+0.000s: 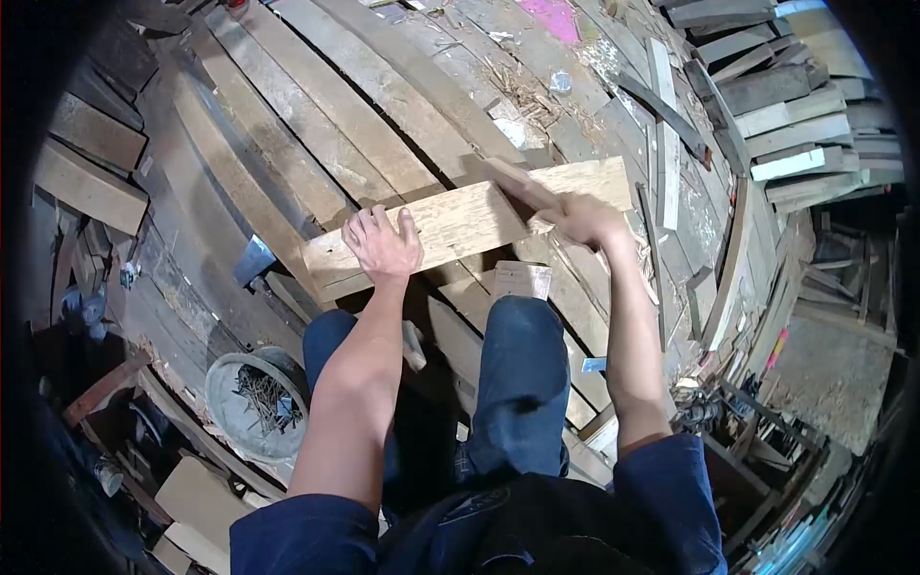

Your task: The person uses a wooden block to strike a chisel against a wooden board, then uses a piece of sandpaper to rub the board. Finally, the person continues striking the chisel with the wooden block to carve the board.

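Note:
A pale wooden board (pixel 460 222) lies slantwise in front of my knees, across darker planks. My left hand (pixel 383 240) grips it near its left end, fingers bent over the top and thumb apart. In my right hand (pixel 589 222) is a flat brown wooden block (pixel 522 187), held over the board's right half. Motion blurs the hand and the block, so the block's exact kind is unclear. Beneath the board, by my right knee, a small cut wood end (pixel 523 279) shows.
A bucket (pixel 218 393) with many nails (pixel 264 398) stands at left, near a hatchet-like tool (pixel 254 261). Long planks (pixel 316 105) cover the floor ahead. Stacked timber (pixel 795 125) fills the upper right. Wood shavings (pixel 522 91) lie beyond the board.

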Tool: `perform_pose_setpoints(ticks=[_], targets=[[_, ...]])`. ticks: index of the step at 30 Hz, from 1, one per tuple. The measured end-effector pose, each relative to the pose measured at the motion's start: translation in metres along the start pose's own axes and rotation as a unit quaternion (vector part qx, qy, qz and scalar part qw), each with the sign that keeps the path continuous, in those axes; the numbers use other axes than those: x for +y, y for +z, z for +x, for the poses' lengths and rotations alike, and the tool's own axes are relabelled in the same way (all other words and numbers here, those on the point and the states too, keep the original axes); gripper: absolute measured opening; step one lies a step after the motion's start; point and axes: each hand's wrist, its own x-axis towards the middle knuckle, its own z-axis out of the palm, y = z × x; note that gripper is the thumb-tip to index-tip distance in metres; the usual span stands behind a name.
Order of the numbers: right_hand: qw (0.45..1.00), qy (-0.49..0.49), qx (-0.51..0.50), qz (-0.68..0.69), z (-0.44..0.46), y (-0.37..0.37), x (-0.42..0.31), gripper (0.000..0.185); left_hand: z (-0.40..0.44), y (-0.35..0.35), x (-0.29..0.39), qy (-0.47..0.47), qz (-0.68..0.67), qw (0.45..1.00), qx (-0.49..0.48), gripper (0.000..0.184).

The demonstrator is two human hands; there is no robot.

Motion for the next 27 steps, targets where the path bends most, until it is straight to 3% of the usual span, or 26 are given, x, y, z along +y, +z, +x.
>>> perform_pose_setpoints(ticks=[1, 2, 5, 8, 13, 16, 17, 19, 20, 21, 23, 26, 27], targets=[[0.999, -0.012, -0.021, 0.031, 0.006, -0.011, 0.018, 0.054, 0.0, 0.0, 0.0, -0.003, 0.001, 1.0, -0.005, 0.046], [0.997, 0.079, -0.017, 0.006, 0.02, -0.009, 0.033, 0.046, -0.001, 0.001, -0.001, 0.003, -0.017, 1.0, 0.006, 0.046], [0.985, 0.155, 0.034, 0.071, 0.002, -0.024, 0.039, 0.047, -0.001, 0.001, -0.001, 0.008, -0.003, 0.999, 0.031, 0.044], [0.981, 0.128, 0.143, -0.037, 0.031, 0.016, 0.086, 0.053, -0.001, -0.001, -0.001, 0.004, -0.004, 1.0, 0.025, 0.043], [0.966, 0.103, 0.238, -0.018, 0.007, 0.007, 0.042, 0.053, -0.001, 0.0, 0.002, 0.0, 0.0, 1.0, 0.016, 0.043], [0.983, 0.075, 0.161, -0.035, 0.009, 0.009, 0.007, 0.037, -0.003, -0.001, 0.002, 0.005, -0.001, 1.0, 0.015, 0.044], [0.981, 0.027, 0.183, -0.061, 0.009, 0.016, 0.004, 0.03, -0.002, -0.002, 0.002, 0.006, -0.001, 1.0, 0.017, 0.044], [0.983, 0.023, 0.157, -0.091, 0.023, 0.005, 0.018, 0.03, 0.001, 0.001, 0.001, 0.008, 0.002, 1.0, 0.029, 0.043], [0.984, -0.065, 0.163, -0.022, 0.036, -0.002, 0.044, 0.034, -0.002, 0.001, 0.0, 0.007, 0.003, 0.999, 0.031, 0.043], [0.995, -0.044, 0.091, 0.011, 0.039, -0.021, 0.055, 0.035, -0.005, 0.0, -0.001, 0.005, 0.003, 1.0, 0.022, 0.043], [0.988, 0.096, 0.116, -0.043, 0.055, -0.032, 0.062, 0.031, -0.002, -0.001, 0.001, 0.003, -0.004, 1.0, 0.011, 0.043], [0.977, 0.099, 0.136, -0.133, 0.045, -0.019, 0.011, 0.031, -0.001, 0.003, 0.0, 0.007, 0.006, 1.0, 0.028, 0.044], [0.98, 0.043, 0.098, -0.17, 0.03, -0.023, -0.01, 0.032, -0.001, 0.003, 0.0, 0.006, 0.007, 0.999, 0.032, 0.044]])
